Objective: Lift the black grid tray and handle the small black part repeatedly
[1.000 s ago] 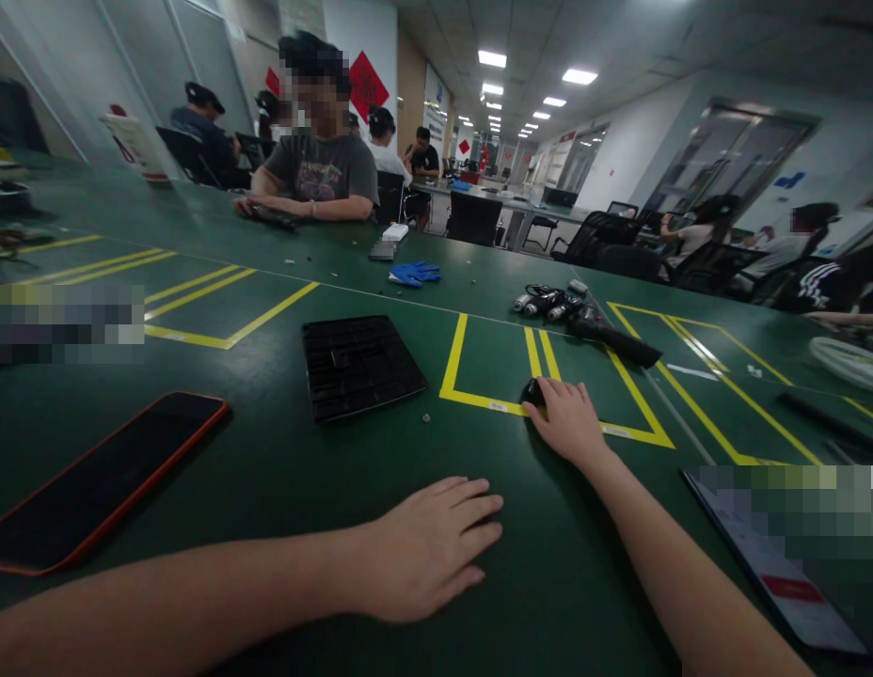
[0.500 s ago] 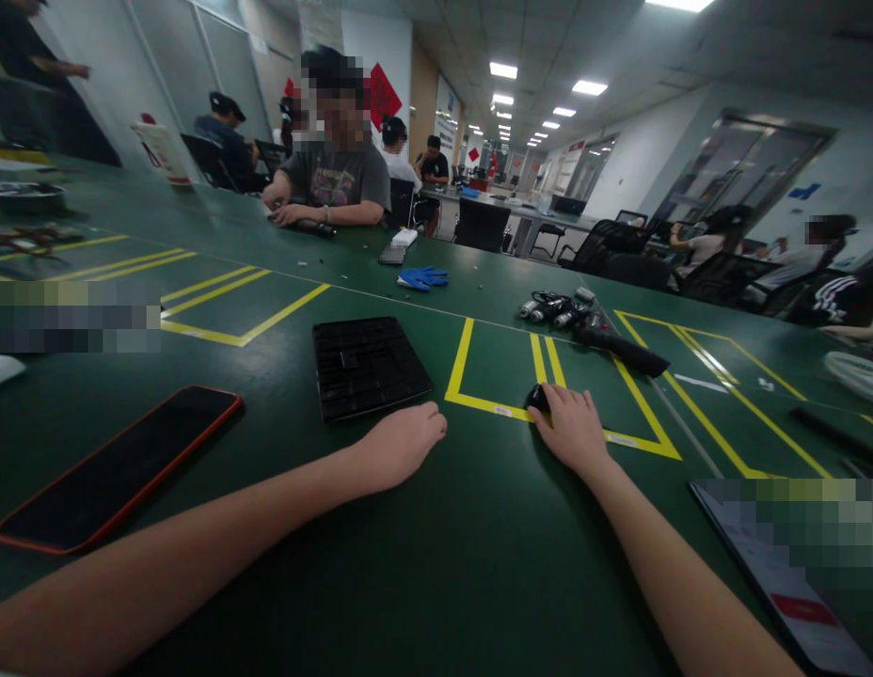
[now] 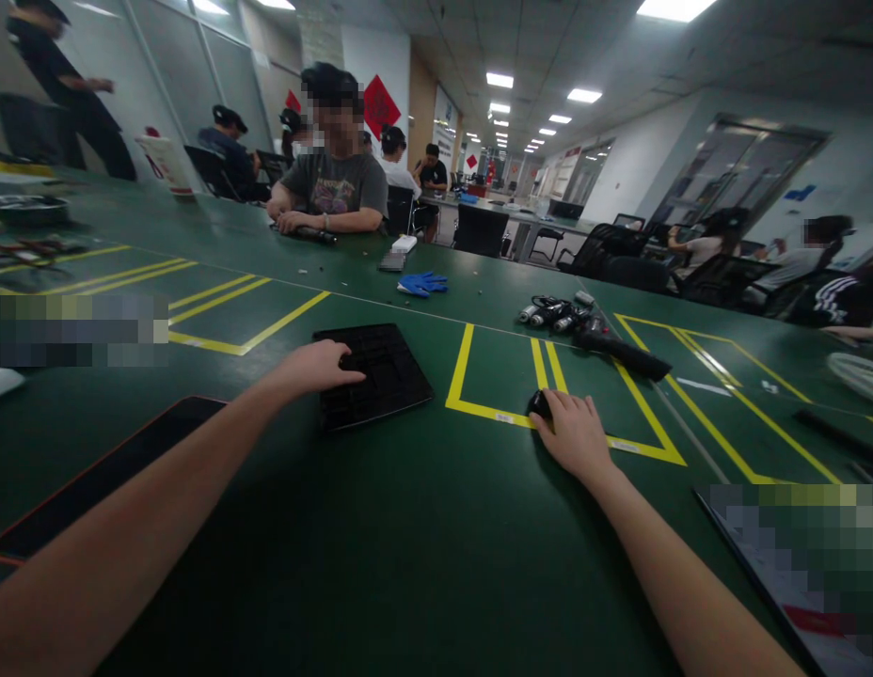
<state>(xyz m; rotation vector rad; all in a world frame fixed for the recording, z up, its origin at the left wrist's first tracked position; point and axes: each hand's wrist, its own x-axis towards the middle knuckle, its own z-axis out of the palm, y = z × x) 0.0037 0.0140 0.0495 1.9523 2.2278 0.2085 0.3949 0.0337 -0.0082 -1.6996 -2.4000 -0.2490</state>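
My left hand (image 3: 310,367) reaches over the left part of a flat black tray (image 3: 390,376) with raised dividers. Its thumb and index finger are at a small dark piece inside the tray, too small and dark to name. My right hand (image 3: 576,432) rests on the green table with its fingers curled over a small black rounded object (image 3: 539,404), at the front line of a yellow taped frame (image 3: 479,409). A large dark phone (image 3: 119,470) with an orange edge lies partly under my left forearm.
Beyond the tray lie a blue glove (image 3: 422,283) and a white box (image 3: 404,244). Metal cylinders with cables (image 3: 553,312) and a black tube (image 3: 630,355) lie at the right. A tablet (image 3: 768,574) is at the near right. A person (image 3: 338,179) sits across the table.
My left hand has moved left and up, from in front of the tray to over its left part. My right hand stays on the black object. The view has tilted slightly upward.
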